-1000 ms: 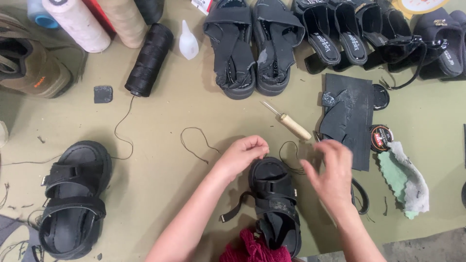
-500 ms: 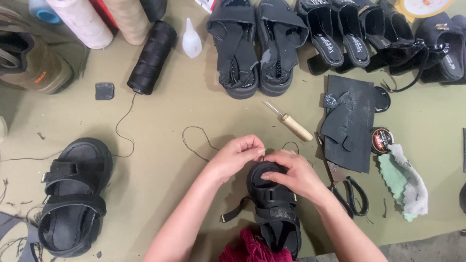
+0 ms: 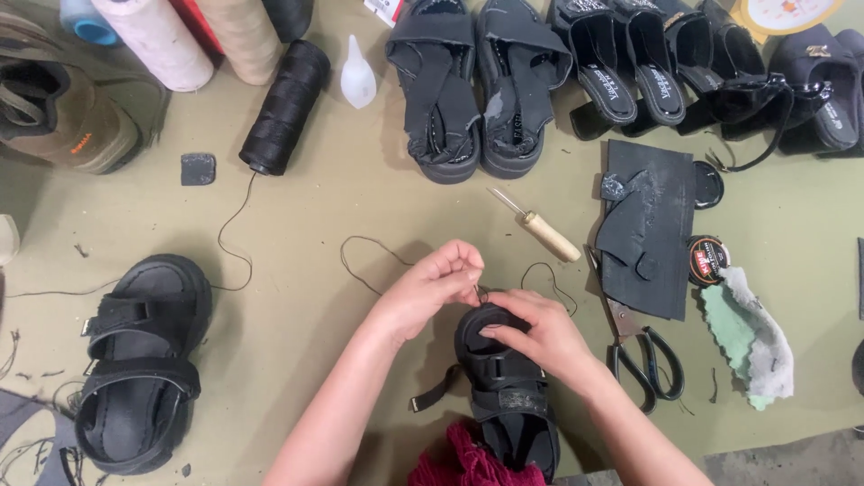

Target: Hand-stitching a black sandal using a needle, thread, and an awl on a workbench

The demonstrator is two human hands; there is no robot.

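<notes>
black sandal point(image 3: 506, 396) lengthwise toward the person, toe away, between both hands point(image 3: 486, 301)

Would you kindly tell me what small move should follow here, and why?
Probably draw the needle through: the left hand pinches it at the toe of the black sandal, the right hand steadies that toe, and black thread lies slack on the table.

Sandal point(image 3: 506, 409) toe – covered by right hand point(image 3: 531, 328). Item pinched in left hand point(image 3: 430, 286) fingertips – too small to identify. Brown shoe point(image 3: 63, 117) – cut off at left edge.
</notes>
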